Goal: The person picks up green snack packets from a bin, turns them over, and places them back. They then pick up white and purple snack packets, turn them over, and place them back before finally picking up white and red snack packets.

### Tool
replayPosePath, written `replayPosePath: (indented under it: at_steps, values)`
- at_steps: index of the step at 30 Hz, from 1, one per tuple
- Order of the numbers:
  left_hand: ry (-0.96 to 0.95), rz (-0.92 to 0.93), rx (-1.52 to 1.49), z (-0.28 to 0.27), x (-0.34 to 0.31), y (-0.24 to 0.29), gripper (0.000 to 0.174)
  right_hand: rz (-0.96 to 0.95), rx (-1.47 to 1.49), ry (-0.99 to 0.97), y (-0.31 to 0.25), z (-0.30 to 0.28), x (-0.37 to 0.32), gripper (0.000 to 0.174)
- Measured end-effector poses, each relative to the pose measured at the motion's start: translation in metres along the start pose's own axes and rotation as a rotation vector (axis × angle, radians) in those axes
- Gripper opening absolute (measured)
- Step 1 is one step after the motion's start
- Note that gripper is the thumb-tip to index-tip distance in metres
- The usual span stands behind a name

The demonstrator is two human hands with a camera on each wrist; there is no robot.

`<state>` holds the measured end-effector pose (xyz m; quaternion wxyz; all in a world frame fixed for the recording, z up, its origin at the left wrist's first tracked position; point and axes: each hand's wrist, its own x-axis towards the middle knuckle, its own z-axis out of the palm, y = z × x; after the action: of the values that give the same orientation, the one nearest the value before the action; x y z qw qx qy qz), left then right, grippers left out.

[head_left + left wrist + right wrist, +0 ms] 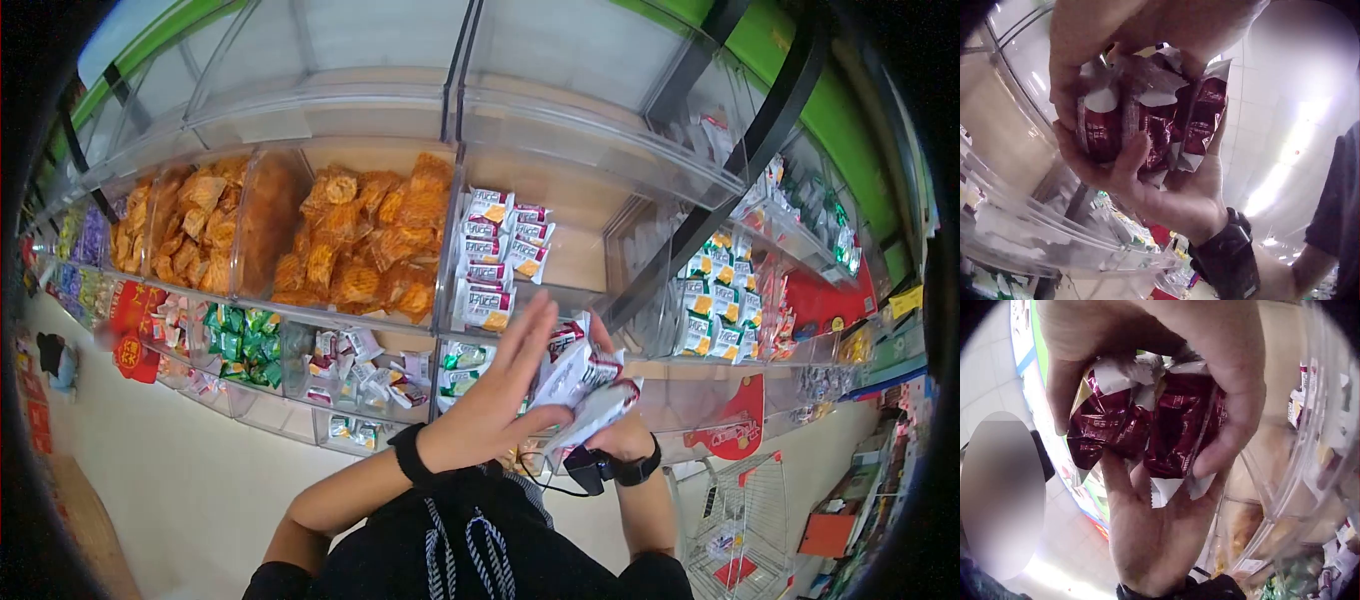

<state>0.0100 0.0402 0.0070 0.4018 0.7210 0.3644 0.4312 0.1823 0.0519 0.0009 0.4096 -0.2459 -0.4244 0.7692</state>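
Several small snack packets (580, 375) in white and maroon wrappers are bunched between my two hands in front of my body. My left hand (490, 390) lies along their left side, fingers extended upward and thumb across the near packets. From the right and below, my right hand (618, 430) holds the same bunch. In the left wrist view, the right thumb bends over the maroon wrappers (1157, 128). The right wrist view shows the right hand (1235, 394) curled round the maroon packets (1182, 422), with the left palm (1154, 544) behind them.
Past my hands, similar packets (485, 250) stand stacked in a clear bin. Orange bagged snacks (365, 240) fill bins to its left. Green packets (240, 345) and mixed packets (365, 370) lie in the lower row. A shopping cart (740, 530) stands at lower right.
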Motion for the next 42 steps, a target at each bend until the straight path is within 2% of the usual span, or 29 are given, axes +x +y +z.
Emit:
replayPosePath:
  at_steps: [3,4,6,7,8,10,12,14,15,16,17,19,21,22,24,25,26,27,29,30,32,33,34,36,37,38,40,41,42]
  values:
    - [0.024,0.006,0.114,0.005,0.021,-0.005,0.073,-0.013,0.092,0.005,-0.012,-0.016,0.018,0.118]
    - [0.030,0.012,0.112,0.006,0.027,-0.006,0.073,0.004,0.101,0.003,-0.014,-0.028,0.024,0.114]
    - [0.002,-0.113,0.421,0.008,0.039,-0.012,0.066,0.064,0.123,-0.037,-0.022,-0.054,0.038,0.103]
    - [0.002,-0.161,0.200,0.009,0.046,-0.023,0.063,0.100,0.139,-0.042,-0.023,-0.064,0.046,0.099]
    - [0.010,-0.156,0.199,0.014,0.055,-0.036,0.063,0.137,0.154,-0.049,-0.026,-0.072,0.054,0.095]
    - [0.162,-0.169,-0.067,0.023,0.070,-0.061,0.062,0.210,0.094,-0.018,-0.034,-0.081,0.072,0.092]
    - [0.182,-0.219,-0.029,0.022,0.085,-0.085,0.059,0.302,0.025,0.039,-0.034,-0.092,0.089,0.079]
    - [0.266,-0.610,-0.723,0.019,0.103,-0.099,0.056,0.401,-0.023,0.002,-0.021,-0.114,0.107,0.060]
    - [0.202,-0.643,-0.825,0.005,0.113,-0.086,0.051,0.403,-0.024,0.001,-0.016,-0.120,0.115,0.060]
    - [0.272,-0.749,-0.840,0.008,0.122,-0.100,0.048,0.466,-0.051,-0.034,-0.010,-0.122,0.122,0.050]
    - [0.299,-0.749,-0.746,0.012,0.126,-0.114,0.046,0.528,-0.077,-0.069,-0.005,-0.124,0.128,0.040]
    - [0.323,-0.751,-0.644,0.007,0.131,-0.122,0.043,0.580,-0.158,-0.098,0.005,-0.130,0.141,0.041]
    - [0.183,-0.828,-0.926,0.006,0.129,-0.141,0.041,0.735,-0.455,-0.175,0.003,-0.128,0.149,0.052]
    - [0.183,-0.830,-0.918,0.011,0.126,-0.156,0.041,0.730,-0.450,-0.177,0.008,-0.134,0.148,0.052]
    - [0.010,-0.729,-0.399,0.020,0.119,-0.168,0.047,0.649,-0.678,-0.218,0.018,-0.143,0.147,0.073]
    - [0.040,-0.781,-0.278,0.022,0.120,-0.163,0.054,0.658,-0.955,-0.224,0.016,-0.145,0.147,0.097]
    - [0.038,-0.781,-0.272,0.023,0.118,-0.158,0.054,0.653,-0.951,-0.224,0.019,-0.143,0.147,0.097]
    - [0.077,-0.818,-0.398,0.015,0.119,-0.139,0.054,0.711,-1.341,-0.204,0.025,-0.141,0.147,0.106]
    - [0.052,-0.840,-0.554,0.000,0.120,-0.112,0.057,0.693,-1.701,-0.177,0.034,-0.148,0.146,0.119]
    - [0.052,-0.838,-0.543,0.000,0.118,-0.104,0.057,0.683,-1.697,-0.174,0.028,-0.145,0.147,0.119]
    - [0.226,-0.814,-0.498,0.000,0.111,-0.088,0.039,0.796,-1.574,-0.315,0.012,-0.139,0.153,0.116]
    - [0.163,-0.819,-0.541,-0.008,0.111,-0.064,0.042,0.759,-1.457,-0.295,0.004,-0.137,0.149,0.109]
    - [0.170,-0.815,-0.534,-0.009,0.106,-0.074,0.042,0.750,-1.460,-0.300,0.001,-0.138,0.147,0.109]
    - [-0.113,-0.544,-0.386,-0.008,0.095,-0.093,0.045,0.382,-1.364,-0.260,-0.001,-0.134,0.141,0.096]
    - [-0.250,-0.646,-0.386,-0.006,0.092,-0.093,0.046,0.267,-1.486,-0.323,-0.001,-0.128,0.138,0.078]
    - [-0.243,-0.646,-0.383,0.001,0.092,-0.092,0.046,0.262,-1.486,-0.329,0.005,-0.124,0.139,0.078]
    - [-0.199,-0.809,0.067,0.018,0.090,-0.102,0.045,0.315,-1.577,-0.294,0.024,-0.125,0.144,0.062]
    - [-0.252,-0.598,0.252,0.026,0.084,-0.145,0.045,0.165,-1.679,-0.340,0.032,-0.126,0.144,0.048]
    - [-0.245,-0.599,0.254,0.024,0.084,-0.139,0.045,0.159,-1.681,-0.346,0.030,-0.122,0.143,0.048]
